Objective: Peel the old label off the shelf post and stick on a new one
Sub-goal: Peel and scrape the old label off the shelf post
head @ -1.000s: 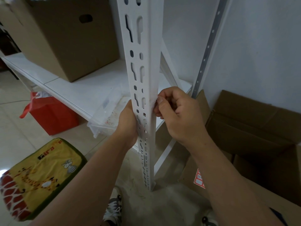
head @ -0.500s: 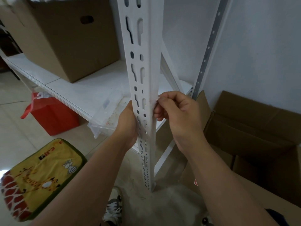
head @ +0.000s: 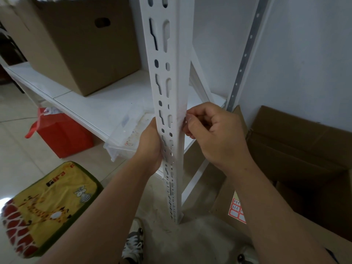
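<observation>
White wall, tiled floor, white shelf (head: pixel 106 103) carrying a cardboard box (head: pixel 80 46). Shelf post (head: pixel 171 88): slotted, upright at the shelf's front corner. Left hand (head: pixel 150 147): grips the post. Right hand (head: pixel 215 134): fingertips pinching at the post's edge (label indistinct). Floor mat (head: pixel 47 206): lettering "Gira". Sheet of red-bordered labels (head: pixel 237 209): handwriting unreadable.

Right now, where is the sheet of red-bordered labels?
In the head view, the label sheet lies low on the right, on the open cardboard box, between the shelf post and the right forearm.
</observation>
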Available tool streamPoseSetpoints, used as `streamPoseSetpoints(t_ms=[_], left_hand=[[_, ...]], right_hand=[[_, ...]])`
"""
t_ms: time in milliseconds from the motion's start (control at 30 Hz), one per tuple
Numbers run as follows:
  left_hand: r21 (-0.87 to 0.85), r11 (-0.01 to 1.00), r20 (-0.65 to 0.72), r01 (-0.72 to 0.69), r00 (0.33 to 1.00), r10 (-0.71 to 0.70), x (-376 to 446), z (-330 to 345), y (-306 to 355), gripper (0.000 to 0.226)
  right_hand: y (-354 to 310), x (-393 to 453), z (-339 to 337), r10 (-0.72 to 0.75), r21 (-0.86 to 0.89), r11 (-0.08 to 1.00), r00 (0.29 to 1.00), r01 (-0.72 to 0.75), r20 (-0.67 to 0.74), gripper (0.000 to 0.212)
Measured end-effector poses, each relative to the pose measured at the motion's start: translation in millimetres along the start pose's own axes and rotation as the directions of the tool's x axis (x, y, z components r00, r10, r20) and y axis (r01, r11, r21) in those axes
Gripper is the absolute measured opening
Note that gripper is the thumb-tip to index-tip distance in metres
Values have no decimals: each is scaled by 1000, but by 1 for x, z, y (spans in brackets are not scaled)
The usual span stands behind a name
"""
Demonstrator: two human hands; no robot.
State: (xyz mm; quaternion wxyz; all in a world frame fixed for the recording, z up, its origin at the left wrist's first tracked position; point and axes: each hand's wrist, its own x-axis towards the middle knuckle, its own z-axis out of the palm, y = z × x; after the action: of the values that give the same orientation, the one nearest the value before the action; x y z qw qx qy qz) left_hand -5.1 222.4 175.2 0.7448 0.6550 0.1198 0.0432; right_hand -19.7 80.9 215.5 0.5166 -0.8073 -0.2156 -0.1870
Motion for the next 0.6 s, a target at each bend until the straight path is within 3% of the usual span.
streamPoseSetpoints(t_ms=[133,267,433,600], left_hand=[[18,1000,-29,22,999,-22,-3,2,3,46],[15,999,-39,44,998,-43,-5,2,5,47],[6,998,-52,63,997,-62,-8,3,8,41],[18,998,-60,60,997,-59,-11,0,8,36]], right_hand=[[0,1,2,-114,-148,983,993,109,-23,15],[-1,1,5,-128,-157,980,990,118,-54,13],[-1,-2,11,26,4,1000,997,-25,-76,7],[-7,-3,14,160,220,965,985,-143,-63,19]])
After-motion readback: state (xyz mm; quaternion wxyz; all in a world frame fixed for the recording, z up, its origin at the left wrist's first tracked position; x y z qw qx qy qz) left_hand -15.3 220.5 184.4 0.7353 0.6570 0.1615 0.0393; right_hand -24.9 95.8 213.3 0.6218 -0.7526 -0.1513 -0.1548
